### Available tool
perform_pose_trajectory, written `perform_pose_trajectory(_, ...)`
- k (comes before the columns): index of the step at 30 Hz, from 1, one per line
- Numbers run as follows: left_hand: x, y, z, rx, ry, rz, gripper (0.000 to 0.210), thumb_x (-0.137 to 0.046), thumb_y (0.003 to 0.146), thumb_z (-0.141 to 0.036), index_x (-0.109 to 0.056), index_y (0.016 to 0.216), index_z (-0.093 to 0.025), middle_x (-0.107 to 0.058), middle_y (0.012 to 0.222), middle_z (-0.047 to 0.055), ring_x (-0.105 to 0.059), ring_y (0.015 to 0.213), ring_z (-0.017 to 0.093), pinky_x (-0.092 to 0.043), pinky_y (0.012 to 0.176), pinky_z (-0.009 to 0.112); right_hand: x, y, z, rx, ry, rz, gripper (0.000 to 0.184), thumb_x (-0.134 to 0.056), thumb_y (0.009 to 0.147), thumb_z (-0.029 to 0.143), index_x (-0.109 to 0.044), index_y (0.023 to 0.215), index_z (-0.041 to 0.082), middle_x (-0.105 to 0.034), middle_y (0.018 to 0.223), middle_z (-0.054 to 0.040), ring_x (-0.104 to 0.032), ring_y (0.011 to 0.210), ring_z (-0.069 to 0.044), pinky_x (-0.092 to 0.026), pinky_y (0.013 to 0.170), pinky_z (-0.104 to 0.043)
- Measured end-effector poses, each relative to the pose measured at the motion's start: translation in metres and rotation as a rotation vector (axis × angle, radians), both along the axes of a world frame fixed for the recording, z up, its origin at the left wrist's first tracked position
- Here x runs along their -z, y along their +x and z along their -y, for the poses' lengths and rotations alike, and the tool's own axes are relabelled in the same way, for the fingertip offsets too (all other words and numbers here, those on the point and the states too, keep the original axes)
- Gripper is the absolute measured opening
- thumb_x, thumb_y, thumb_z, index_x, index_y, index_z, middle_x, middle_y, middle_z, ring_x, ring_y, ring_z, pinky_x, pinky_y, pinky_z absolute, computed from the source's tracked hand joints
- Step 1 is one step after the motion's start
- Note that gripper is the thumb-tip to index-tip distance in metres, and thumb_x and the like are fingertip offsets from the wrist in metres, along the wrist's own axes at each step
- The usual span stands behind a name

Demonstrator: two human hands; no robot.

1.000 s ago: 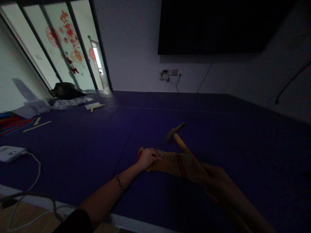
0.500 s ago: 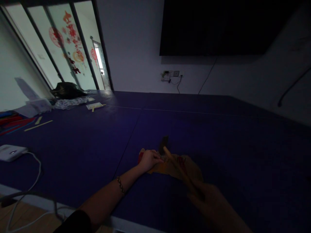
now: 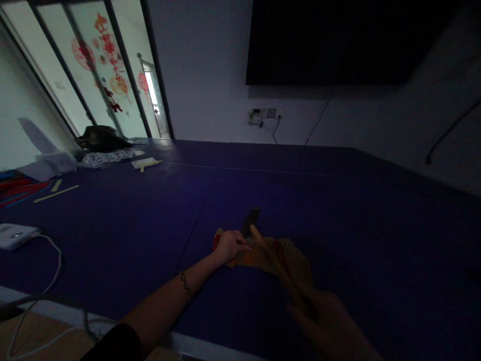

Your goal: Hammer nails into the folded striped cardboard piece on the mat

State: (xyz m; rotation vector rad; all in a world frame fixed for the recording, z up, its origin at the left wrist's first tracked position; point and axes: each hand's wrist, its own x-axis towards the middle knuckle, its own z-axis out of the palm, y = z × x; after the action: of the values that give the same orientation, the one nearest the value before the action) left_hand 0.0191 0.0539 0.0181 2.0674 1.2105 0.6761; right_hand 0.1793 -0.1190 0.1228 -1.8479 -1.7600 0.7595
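My right hand (image 3: 319, 311) is wrapped round the wooden handle of a hammer (image 3: 268, 253). The dark hammer head is at the far end, close beside the fingertips of my left hand (image 3: 231, 246). My left hand rests on a flattened piece of brown paper or cardboard (image 3: 296, 258) with red markings. Its thumb and fingers are pinched together; whatever they hold is too small and dark to make out. The brown piece lies on the dark blue tabletop, partly hidden under the hammer and my left hand.
On the blue table (image 3: 150, 220), a white device (image 3: 17, 235) with a white cable sits at the left edge. Red and blue strips (image 3: 24, 190) lie behind it. A black bag (image 3: 99, 138) rests at the far left corner. A dark screen (image 3: 338, 42) hangs on the wall.
The hammer head has shifted slightly, staying beside my left fingertips. My left hand keeps its pinch on the brown piece. The whole view has moved very slightly.
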Motion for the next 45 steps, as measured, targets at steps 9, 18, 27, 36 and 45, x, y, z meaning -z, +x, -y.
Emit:
perform_pose_trajectory(9, -0.008, -0.001, 0.006, 0.024, 0.051, 0.017, 0.012, -0.068, 0.061, -0.027, -0.064, 0.056, -0.017, -0.060, 0.065, -0.002, -0.053, 0.064, 0.011, -0.038, 0.058, 0.019, 0.011, 0.050, -0.007, 0.344, 0.067, 0.345, 0.039, -0.037, 0.075, 0.039, -0.056, 0.104, 0.020, -0.069, 0.075, -0.0065, -0.063, 0.061, -0.023, -0.046, 0.052, -0.029)
perform_pose_trajectory(18, -0.007, -0.001, 0.006, 0.029, 0.056, 0.018, 0.013, -0.067, 0.062, -0.026, -0.062, 0.055, -0.016, -0.059, 0.064, -0.002, -0.052, 0.062, 0.010, -0.037, 0.056, 0.019, 0.031, 0.135, -0.037, 0.421, -0.192, 0.687, 0.038, -0.025, 0.082, 0.034, -0.057, 0.091, 0.015, -0.067, 0.076, -0.0136, -0.064, 0.068, -0.029, -0.045, 0.055, -0.035)
perform_pose_trajectory(27, -0.011, -0.001, 0.008, 0.049, 0.060, 0.002, 0.015, -0.068, 0.061, -0.024, -0.060, 0.051, -0.016, -0.057, 0.064, -0.003, -0.051, 0.063, 0.010, -0.036, 0.057, 0.019, 0.059, 0.199, -0.047, 0.377, -0.182, 0.764, 0.035, -0.033, 0.081, 0.033, -0.060, 0.087, 0.012, -0.066, 0.078, -0.0170, -0.063, 0.071, -0.029, -0.045, 0.057, -0.036)
perform_pose_trajectory(36, -0.010, -0.001, 0.007, 0.052, 0.054, -0.006, 0.016, -0.067, 0.062, -0.026, -0.060, 0.052, -0.015, -0.058, 0.065, -0.002, -0.053, 0.065, 0.011, -0.037, 0.059, 0.020, 0.071, 0.214, -0.057, 0.354, -0.189, 0.753, 0.037, -0.032, 0.081, 0.035, -0.060, 0.086, 0.012, -0.066, 0.078, -0.0170, -0.063, 0.071, -0.029, -0.045, 0.055, -0.035)
perform_pose_trajectory(45, -0.010, -0.002, 0.007, 0.059, 0.077, -0.011, 0.014, -0.067, 0.062, -0.026, -0.061, 0.054, -0.016, -0.057, 0.064, -0.002, -0.053, 0.064, 0.011, -0.037, 0.058, 0.020, 0.071, 0.215, -0.061, 0.335, -0.150, 0.809, 0.034, -0.033, 0.081, 0.034, -0.059, 0.085, 0.013, -0.065, 0.077, -0.0164, -0.063, 0.070, -0.029, -0.045, 0.054, -0.034)
